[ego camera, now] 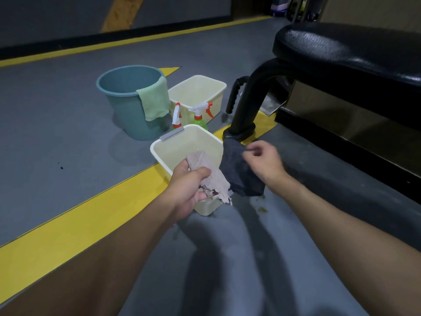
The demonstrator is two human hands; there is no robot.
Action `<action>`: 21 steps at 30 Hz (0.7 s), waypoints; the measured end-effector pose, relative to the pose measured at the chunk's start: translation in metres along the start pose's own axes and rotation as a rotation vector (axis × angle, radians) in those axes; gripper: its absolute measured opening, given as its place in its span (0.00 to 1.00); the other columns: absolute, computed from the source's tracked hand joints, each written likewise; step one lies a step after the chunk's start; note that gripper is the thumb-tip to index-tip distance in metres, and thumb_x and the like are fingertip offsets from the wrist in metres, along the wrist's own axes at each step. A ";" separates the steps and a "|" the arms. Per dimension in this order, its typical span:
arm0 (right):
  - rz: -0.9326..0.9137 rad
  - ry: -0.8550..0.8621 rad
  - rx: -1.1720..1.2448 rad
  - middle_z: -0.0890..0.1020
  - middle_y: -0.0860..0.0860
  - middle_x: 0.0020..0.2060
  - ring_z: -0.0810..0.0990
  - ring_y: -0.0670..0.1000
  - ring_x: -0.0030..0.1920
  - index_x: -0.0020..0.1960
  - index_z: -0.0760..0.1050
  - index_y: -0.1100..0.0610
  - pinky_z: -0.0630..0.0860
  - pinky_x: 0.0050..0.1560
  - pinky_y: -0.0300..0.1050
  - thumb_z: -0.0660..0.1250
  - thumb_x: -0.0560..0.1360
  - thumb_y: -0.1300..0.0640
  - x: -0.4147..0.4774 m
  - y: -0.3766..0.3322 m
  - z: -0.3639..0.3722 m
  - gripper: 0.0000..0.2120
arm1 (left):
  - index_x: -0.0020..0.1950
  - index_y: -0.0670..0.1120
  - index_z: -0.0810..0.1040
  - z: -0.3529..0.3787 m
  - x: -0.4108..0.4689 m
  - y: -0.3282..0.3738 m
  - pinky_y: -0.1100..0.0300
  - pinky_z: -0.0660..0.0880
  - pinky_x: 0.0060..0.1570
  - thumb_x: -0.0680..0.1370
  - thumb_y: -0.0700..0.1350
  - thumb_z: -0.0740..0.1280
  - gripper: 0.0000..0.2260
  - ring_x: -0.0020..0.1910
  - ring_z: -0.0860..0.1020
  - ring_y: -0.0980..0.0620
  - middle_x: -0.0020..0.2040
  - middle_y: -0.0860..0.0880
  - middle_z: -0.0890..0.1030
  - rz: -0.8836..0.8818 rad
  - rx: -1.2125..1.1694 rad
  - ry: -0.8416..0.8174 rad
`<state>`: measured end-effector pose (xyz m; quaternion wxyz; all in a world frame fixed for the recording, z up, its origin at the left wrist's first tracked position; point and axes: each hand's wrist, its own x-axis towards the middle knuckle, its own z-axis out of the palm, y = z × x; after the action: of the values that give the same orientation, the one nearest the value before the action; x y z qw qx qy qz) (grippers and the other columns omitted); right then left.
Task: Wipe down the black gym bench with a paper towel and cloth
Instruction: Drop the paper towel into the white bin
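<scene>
The black gym bench (355, 49) stood at the far right of the scene, with its padded top glossy and its black curved frame leg (248, 103) planted on the floor (57, 110). A black ribbed handle (234, 94) projected just left of that leg.

The paper towel (211, 176), crumpled and torn at its near end, was gripped in the left hand (189, 190), with the thumb laid over it and the fingers curled beneath. It was held above the near corner of the near cream bin (182, 144). The dark cloth (239, 174) hung directly to the right of the paper towel, touching it. The right hand (264, 163) pinched the cloth near its upper edge with curled fingers; this hand was slightly blurred. Both forearms were bare and extended from the near edge of the view.

The near cream bin sat on the floor across a yellow stripe (79, 220), near the foot of the frame leg. Two spray bottles (200, 115) with white and orange trigger heads stood just beyond it; the right one showed a green body. A far cream bin (198, 92) stood behind the bottles. A teal bucket (127, 106) stood to the left of the far bin, with a green cloth (155, 101) draped over its right rim.
</scene>
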<state>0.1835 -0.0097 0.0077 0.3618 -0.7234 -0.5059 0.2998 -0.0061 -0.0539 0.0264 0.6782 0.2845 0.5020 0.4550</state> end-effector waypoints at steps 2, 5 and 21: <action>-0.039 -0.407 0.118 0.82 0.50 0.54 0.81 0.49 0.57 0.65 0.76 0.53 0.76 0.56 0.41 0.73 0.74 0.53 -0.010 -0.025 0.009 0.21 | 0.65 0.48 0.74 -0.003 0.000 0.003 0.46 0.81 0.41 0.79 0.32 0.62 0.18 0.51 0.84 0.43 0.56 0.45 0.83 0.006 -0.009 -0.008; -0.061 -0.630 -0.018 0.82 0.50 0.54 0.81 0.49 0.56 0.67 0.75 0.55 0.75 0.63 0.45 0.74 0.73 0.54 -0.013 -0.039 0.018 0.23 | 0.65 0.48 0.74 -0.009 0.000 0.006 0.46 0.81 0.40 0.79 0.31 0.62 0.18 0.52 0.83 0.41 0.58 0.43 0.83 0.002 -0.025 -0.012; -0.474 -0.537 -0.812 0.76 0.46 0.44 0.66 0.58 0.54 0.49 0.70 0.38 0.61 0.49 0.52 0.62 0.66 0.37 -0.003 -0.002 0.070 0.13 | 0.44 0.42 0.72 -0.051 0.003 -0.033 0.45 0.82 0.36 0.74 0.39 0.71 0.08 0.36 0.80 0.44 0.42 0.39 0.79 -0.020 0.603 0.293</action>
<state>0.1255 0.0037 -0.0294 -0.0311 -0.5691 -0.8050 0.1647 -0.0428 -0.0692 -0.0196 0.4885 0.3990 0.7090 0.3154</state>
